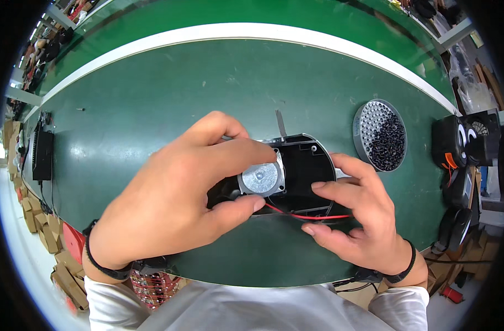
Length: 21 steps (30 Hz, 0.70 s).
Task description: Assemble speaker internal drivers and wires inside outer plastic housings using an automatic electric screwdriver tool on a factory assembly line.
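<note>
A black plastic housing point(304, 174), rounded at its right end and hollow side up, lies on the bench in front of me. Inside it sits a small speaker point(260, 177) with a round silver metal back. My left hand point(177, 187) grips the speaker between thumb and forefinger, covering the housing's left end. At the right rim of the housing, my right hand point(365, 207) has its fingers over and against the edge, with its thumb apart below. Red and black wires point(318, 217) run from beside the speaker toward the right palm, between thumb and forefinger.
On the green bench point(152, 99), a round grey dish point(365, 149) of small black screws stands to the right. Black speaker units point(450, 143) are stacked at the right edge. A black power adapter point(42, 154) lies far left. Cardboard pieces point(42, 226) lie on the floor.
</note>
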Motion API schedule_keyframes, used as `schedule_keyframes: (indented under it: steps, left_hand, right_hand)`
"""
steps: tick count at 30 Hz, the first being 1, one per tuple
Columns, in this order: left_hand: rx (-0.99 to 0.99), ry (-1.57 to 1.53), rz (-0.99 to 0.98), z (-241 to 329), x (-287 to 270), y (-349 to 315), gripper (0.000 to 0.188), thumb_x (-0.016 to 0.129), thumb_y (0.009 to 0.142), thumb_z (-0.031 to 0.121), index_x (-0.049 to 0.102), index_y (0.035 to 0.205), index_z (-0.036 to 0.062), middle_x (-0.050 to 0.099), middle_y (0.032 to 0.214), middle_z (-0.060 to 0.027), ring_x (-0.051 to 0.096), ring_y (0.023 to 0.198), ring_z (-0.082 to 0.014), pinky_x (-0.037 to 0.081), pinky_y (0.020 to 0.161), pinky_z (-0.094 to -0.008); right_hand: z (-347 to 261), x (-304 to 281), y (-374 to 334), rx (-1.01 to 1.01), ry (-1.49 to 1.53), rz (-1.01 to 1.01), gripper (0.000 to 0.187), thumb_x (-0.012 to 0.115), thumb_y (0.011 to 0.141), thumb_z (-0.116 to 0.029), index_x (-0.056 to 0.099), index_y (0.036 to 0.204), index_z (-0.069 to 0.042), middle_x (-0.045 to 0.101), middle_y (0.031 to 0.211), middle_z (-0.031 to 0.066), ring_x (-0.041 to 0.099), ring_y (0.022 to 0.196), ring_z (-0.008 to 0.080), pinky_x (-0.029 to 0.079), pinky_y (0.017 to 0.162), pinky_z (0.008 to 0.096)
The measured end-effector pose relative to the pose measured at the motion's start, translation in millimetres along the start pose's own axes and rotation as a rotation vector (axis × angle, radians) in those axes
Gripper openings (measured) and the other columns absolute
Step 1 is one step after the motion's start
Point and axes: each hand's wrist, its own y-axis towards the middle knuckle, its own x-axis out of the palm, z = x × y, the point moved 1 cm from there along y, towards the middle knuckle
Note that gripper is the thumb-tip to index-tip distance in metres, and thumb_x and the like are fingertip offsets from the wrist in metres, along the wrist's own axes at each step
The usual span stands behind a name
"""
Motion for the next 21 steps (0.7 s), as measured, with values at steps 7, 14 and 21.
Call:
schedule_keyframes:
  steps: [7, 14, 21]
  left_hand:
    - [0.083, 0.114, -0.206, 1.9, -14.7, 23.2, 0.045, 0.078, 0.067, 0.003, 0.066, 0.110, -0.0003, 0.061, 0.108, -0.0150, 0.057, 0.107, -0.0309, 0.048, 0.089, -0.0370]
    - [0.000, 0.379, -0.162, 13.9, -9.6, 21.9, 0.048, 0.080, 0.061, 0.003, 0.066, 0.107, 0.0017, 0.070, 0.109, -0.0169, 0.066, 0.100, -0.0379, 0.054, 0.081, -0.0420]
    - [0.051, 0.407, -0.117, 19.0, -5.7, 20.3, 0.047, 0.082, 0.059, 0.003, 0.068, 0.105, 0.0033, 0.070, 0.113, -0.0184, 0.067, 0.096, -0.0405, 0.055, 0.079, -0.0429]
  right_hand:
    - [5.5, 3.5, -2.5, -0.018, 0.070, 0.017, 0.058, 0.090, 0.070, -0.011, 0.061, 0.118, 0.002, 0.049, 0.133, 0.0316, 0.072, 0.091, 0.0245, 0.059, 0.077, 0.0339]
    - [7.8, 5.3, -4.7, -0.003, 0.057, 0.021, 0.063, 0.093, 0.067, -0.013, 0.059, 0.118, -0.001, 0.048, 0.133, 0.0317, 0.072, 0.097, 0.0280, 0.059, 0.082, 0.0350]
    - [10.2, 7.3, -6.7, -0.014, 0.117, 0.018, 0.063, 0.093, 0.068, -0.013, 0.059, 0.118, 0.000, 0.047, 0.134, 0.0312, 0.072, 0.097, 0.0286, 0.058, 0.084, 0.0348]
